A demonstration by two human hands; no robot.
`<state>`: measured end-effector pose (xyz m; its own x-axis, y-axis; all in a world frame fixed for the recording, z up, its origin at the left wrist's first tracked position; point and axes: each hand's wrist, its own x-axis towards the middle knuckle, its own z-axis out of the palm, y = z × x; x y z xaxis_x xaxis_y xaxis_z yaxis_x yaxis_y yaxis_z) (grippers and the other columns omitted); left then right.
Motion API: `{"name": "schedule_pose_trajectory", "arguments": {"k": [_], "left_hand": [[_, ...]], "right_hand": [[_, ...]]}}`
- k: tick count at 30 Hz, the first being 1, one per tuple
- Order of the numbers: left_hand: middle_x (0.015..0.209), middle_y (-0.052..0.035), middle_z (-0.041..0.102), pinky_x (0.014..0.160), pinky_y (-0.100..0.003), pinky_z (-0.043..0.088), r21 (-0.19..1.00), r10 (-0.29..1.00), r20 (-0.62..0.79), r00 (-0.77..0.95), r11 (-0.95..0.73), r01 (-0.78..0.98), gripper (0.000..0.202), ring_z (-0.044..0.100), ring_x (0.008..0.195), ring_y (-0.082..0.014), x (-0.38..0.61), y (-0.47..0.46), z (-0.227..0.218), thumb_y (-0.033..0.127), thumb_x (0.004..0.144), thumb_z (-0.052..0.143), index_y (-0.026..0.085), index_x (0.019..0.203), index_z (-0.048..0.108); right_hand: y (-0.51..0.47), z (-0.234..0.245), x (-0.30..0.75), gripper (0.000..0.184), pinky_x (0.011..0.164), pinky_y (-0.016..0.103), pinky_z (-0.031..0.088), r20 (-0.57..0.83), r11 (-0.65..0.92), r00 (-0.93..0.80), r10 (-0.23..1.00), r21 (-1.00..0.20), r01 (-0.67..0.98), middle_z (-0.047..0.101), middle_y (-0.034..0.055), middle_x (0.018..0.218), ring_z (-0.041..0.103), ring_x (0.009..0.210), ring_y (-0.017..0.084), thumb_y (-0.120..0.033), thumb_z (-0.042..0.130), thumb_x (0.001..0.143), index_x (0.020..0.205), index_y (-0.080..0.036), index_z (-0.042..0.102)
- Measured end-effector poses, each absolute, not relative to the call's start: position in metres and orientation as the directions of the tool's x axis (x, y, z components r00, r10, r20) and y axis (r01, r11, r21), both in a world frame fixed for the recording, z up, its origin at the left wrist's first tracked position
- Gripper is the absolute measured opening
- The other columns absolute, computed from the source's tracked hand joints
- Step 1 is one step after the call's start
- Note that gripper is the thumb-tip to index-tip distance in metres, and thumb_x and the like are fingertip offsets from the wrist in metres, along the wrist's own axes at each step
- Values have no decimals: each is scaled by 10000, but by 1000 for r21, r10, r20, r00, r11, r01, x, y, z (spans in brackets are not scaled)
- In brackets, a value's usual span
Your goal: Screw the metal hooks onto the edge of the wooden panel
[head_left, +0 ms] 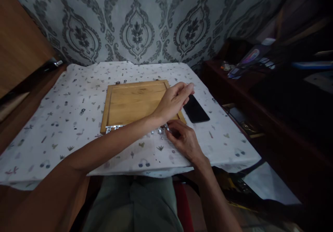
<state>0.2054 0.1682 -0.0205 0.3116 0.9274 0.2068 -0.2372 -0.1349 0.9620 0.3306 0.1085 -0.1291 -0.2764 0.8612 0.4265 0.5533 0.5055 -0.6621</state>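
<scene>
A framed wooden panel lies flat on the table, with silver metal fittings along its near edge. My left hand reaches across the panel to its right side. Its fingers are curled closed, and anything inside them is hidden. Below it, my right hand is at the near right corner. Its thumb and index finger are pinched at a small silver metal fitting, which they partly cover. Just right of my left hand lies a flat black phone.
A white patterned cloth covers the table. Patterned wallpaper stands behind it. Wooden furniture rises at the left. On a dark red shelf at the right stands a purple bottle.
</scene>
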Motion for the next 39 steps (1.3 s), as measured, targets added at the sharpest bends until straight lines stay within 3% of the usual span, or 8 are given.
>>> {"name": "schedule_pose_trajectory", "arguments": {"k": [7, 12, 18, 25, 30, 39], "left_hand": [[529, 92, 325, 441, -138, 213, 961, 907, 95, 410, 25, -276, 376, 264, 434, -15, 207, 171, -17, 304, 1094, 455, 146, 765, 547], [504, 111, 268, 418, -137, 159, 967, 894, 29, 448, 89, -240, 421, 205, 407, -13, 202, 179, -14, 453, 1062, 519, 147, 775, 556], [530, 82, 347, 454, -148, 247, 965, 938, 112, 328, -24, -262, 404, 299, 462, -32, 202, 174, -22, 457, 1048, 548, 158, 777, 564], [573, 56, 329, 456, -198, 290, 955, 950, 204, 235, -140, -263, 415, 310, 503, -64, 201, 162, -10, 469, 1055, 523, 186, 754, 558], [572, 52, 341, 457, -215, 284, 963, 948, 182, 262, -118, -241, 435, 319, 514, -74, 200, 160, -8, 531, 1015, 574, 195, 740, 560], [561, 67, 320, 469, -207, 262, 962, 948, 163, 273, -91, -259, 376, 289, 489, -61, 202, 162, -17, 381, 1069, 512, 186, 752, 564]], "right_hand": [[110, -131, 331, 96, 731, 342, 599, 432, 514, -282, 856, -663, 545, 794, 96, 1106, 761, 889, 236, -240, 635, 927, 838, -231, 668], [111, -135, 333, 85, 741, 337, 594, 451, 529, -284, 846, -650, 546, 790, 104, 1115, 765, 899, 237, -237, 635, 925, 843, -227, 659], [109, -131, 331, 103, 716, 341, 594, 409, 492, -276, 870, -675, 550, 790, 104, 1140, 753, 867, 229, -262, 630, 929, 835, -234, 660], [108, -126, 330, 110, 688, 343, 579, 398, 479, -269, 877, -685, 549, 790, 99, 1114, 744, 826, 225, -249, 621, 927, 827, -230, 662], [108, -127, 330, 115, 679, 334, 573, 407, 479, -258, 877, -688, 545, 794, 103, 1106, 751, 863, 234, -264, 637, 924, 817, -232, 659], [108, -128, 330, 126, 708, 344, 588, 397, 478, -268, 878, -688, 546, 788, 106, 1115, 751, 879, 226, -274, 619, 931, 827, -225, 669]]}}
